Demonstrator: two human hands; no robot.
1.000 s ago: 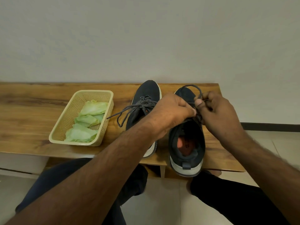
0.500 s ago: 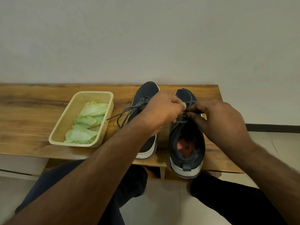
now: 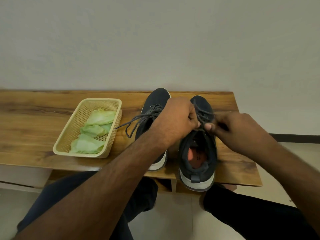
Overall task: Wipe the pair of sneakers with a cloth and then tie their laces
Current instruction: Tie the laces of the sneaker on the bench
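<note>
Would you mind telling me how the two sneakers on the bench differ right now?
Both hands pinch the right sneaker's laces; the left sneaker's laces trail loose, untied. The right sneaker's heel overhangs the bench edge; the left sneaker sits farther back. Both are dark with white soles.

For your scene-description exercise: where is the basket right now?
In the head view, the basket sits on the bench, left of the two sneakers, holding green cloths.
</note>
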